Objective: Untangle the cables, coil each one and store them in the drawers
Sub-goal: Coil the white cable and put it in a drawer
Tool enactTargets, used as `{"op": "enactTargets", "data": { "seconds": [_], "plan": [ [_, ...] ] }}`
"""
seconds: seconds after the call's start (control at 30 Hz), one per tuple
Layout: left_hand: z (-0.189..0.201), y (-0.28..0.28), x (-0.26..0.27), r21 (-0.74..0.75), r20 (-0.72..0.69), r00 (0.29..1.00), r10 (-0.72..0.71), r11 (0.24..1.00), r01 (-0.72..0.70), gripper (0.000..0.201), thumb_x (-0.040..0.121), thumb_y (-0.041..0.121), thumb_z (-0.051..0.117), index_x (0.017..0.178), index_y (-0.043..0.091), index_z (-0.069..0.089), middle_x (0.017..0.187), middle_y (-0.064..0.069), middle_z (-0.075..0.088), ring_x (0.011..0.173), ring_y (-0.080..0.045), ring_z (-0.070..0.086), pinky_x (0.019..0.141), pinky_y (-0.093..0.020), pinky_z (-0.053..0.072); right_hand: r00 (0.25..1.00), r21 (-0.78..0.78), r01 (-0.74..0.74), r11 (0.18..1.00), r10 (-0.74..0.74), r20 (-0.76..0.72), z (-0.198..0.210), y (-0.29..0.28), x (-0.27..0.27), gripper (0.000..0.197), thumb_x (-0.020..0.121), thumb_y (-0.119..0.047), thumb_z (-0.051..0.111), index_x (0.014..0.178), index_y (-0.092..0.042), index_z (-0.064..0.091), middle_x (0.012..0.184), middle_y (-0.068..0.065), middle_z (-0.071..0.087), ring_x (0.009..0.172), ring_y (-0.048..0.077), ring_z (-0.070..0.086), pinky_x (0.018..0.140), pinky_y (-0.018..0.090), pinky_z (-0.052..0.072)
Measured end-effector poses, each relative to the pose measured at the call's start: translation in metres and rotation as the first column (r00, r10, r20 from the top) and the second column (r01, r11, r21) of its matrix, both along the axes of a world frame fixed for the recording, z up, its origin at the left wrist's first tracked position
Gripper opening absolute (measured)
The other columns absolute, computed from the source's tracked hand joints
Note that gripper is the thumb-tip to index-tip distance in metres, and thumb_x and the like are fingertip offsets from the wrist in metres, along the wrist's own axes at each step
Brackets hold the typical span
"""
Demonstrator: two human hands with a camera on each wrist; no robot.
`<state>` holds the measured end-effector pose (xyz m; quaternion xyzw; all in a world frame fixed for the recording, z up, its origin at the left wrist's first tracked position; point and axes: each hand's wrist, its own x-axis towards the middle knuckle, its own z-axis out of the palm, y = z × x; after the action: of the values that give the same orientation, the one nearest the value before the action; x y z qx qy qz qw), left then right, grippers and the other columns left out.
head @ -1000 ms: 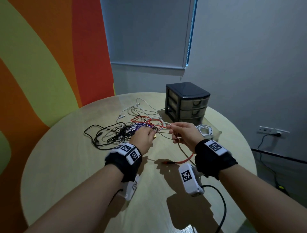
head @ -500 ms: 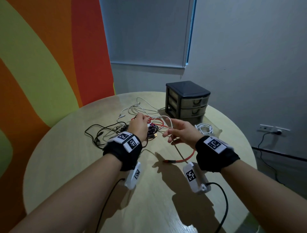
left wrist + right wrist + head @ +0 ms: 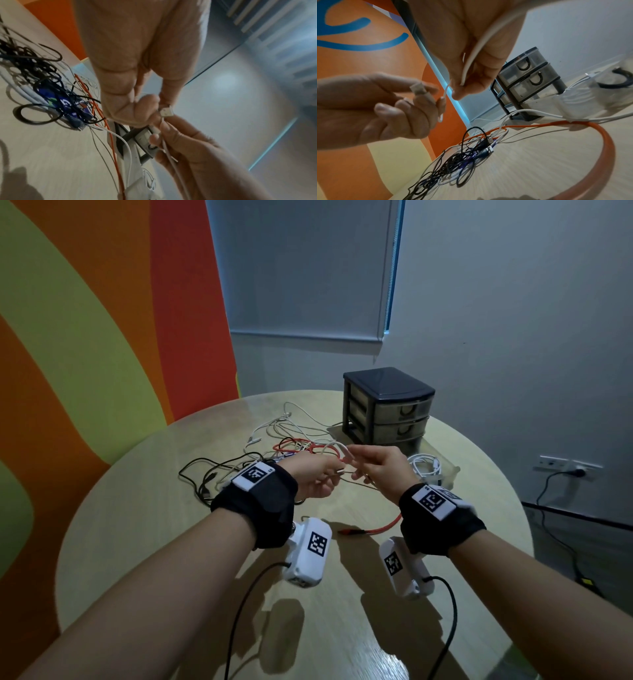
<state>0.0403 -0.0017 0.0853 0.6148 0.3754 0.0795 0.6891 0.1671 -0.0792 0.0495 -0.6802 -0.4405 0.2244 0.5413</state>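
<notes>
Both hands had risen above the table. The left hand pinched a white cable's plug, and the right hand gripped its cord. Untangling was underway; freeing it from the pile likely came next.

Right hand at top, fingers pinch white cable. Left hand left of it, holds same cable's plug between fingertips. Drawer unit stands on table, right of hands. Just right of unit, pulled-out drawer with white cable inside. Cable tangle in front of unit. Orange cable curves from tangle toward camera.
</notes>
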Motion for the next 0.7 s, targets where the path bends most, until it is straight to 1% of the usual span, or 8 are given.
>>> {"op": "enactTargets", "data": {
  "seconds": [0.1,0.17,0.23,0.33,0.43,0.5,0.6,0.7],
  "plan": [
    [0.004,-0.005,-0.003,0.013,0.044,0.985,-0.168,0.986,0.168,0.005,0.084,0.011,0.067,0.085,0.008,0.063,0.066,0.002,0.057,0.054,-0.004,0.049,0.048,-0.01,0.04,0.998,-0.019,-0.046,0.999,0.047,0.037,0.001,-0.001,0.002,0.035,0.09,0.004,0.052,0.122,-0.006,0.061,0.095,0.005,0.067,0.072,0.005,0.06,0.062,0.011,0.045],
    [0.004,-0.006,-0.004,0.09,-0.002,0.975,-0.22,0.971,0.22,0.008,0.079,0.004,0.07,0.078,0.008,0.063,0.064,0.001,0.059,0.054,-0.005,0.052,0.049,-0.012,0.042,0.998,0.002,-0.057,0.998,0.057,0.029,0.003,-0.001,0.003,0.035,0.09,0.006,0.051,0.122,-0.005,0.061,0.098,0.005,0.067,0.076,0.009,0.06,0.067,0.013,0.048],
    [0.003,-0.008,-0.002,0.224,-0.088,0.969,-0.231,0.943,0.245,0.01,0.082,0.009,0.069,0.074,0.01,0.063,0.065,0.001,0.06,0.053,-0.005,0.051,0.049,-0.014,0.039,0.998,0.019,-0.061,0.998,0.061,0.02,0.005,-0.003,0.003,0.037,0.089,0.011,0.049,0.121,-0.004,0.061,0.097,0.005,0.067,0.078,0.011,0.061,0.07,0.016,0.05],
    [0.007,-0.013,0.004,0.4,-0.126,0.968,-0.217,0.882,0.25,0.021,0.091,0.028,0.059,0.08,0.011,0.064,0.063,0.003,0.059,0.049,-0.006,0.044,0.045,-0.014,0.034,0.999,0.01,-0.047,0.999,0.047,-0.003,0.007,-0.005,0.0,0.04,0.084,0.016,0.047,0.116,-0.001,0.063,0.086,0.006,0.065,0.059,-0.005,0.057,0.056,0.009,0.044],
    [0.012,-0.015,0.011,0.507,-0.03,0.988,-0.153,0.849,0.147,0.031,0.095,0.03,0.053,0.079,0.007,0.065,0.052,0.003,0.05,0.043,-0.007,0.039,0.041,-0.016,0.029,0.994,0.043,0.055,0.998,-0.051,-0.092,0.006,-0.002,-0.001,0.021,0.088,0.008,0.05,0.107,0.007,0.06,0.065,0.002,0.061,0.042,-0.004,0.05,0.047,0.013,0.039],
    [0.014,-0.016,0.014,0.49,0.091,0.992,-0.09,0.871,0.034,0.032,0.096,0.023,0.048,0.072,0.007,0.062,0.048,0.003,0.05,0.039,-0.007,0.039,0.039,-0.015,0.029,0.966,0.087,0.084,0.993,-0.06,-0.25,0.009,-0.001,-0.002,0.017,0.089,0.003,0.055,0.102,0.013,0.059,0.061,0.005,0.061,0.048,0.006,0.055,0.056,0.022,0.043],
    [0.016,-0.015,0.017,0.357,0.259,0.965,0.029,0.926,-0.124,0.027,0.094,0.009,0.038,0.076,0.002,0.057,0.05,-0.003,0.055,0.037,-0.008,0.041,0.036,-0.014,0.03,0.924,0.15,0.026,0.988,0.034,-0.382,0.018,-0.004,-0.005,0.012,0.091,-0.007,0.057,0.087,0.001,0.065,0.074,0.019,0.063,0.067,0.026,0.058,0.083,0.044,0.045],
    [0.016,-0.011,0.019,0.192,0.345,0.929,0.13,0.96,-0.205,0.027,0.093,0.004,0.032,0.083,-0.001,0.056,0.052,-0.006,0.059,0.037,-0.008,0.041,0.033,-0.014,0.029,0.905,0.14,-0.047,0.989,0.102,-0.412,0.026,-0.009,-0.006,0.02,0.08,-0.009,0.061,0.098,-0.002,0.068,0.092,0.038,0.058,0.085,0.03,0.056,0.092,0.047,0.044]
  ]
}}
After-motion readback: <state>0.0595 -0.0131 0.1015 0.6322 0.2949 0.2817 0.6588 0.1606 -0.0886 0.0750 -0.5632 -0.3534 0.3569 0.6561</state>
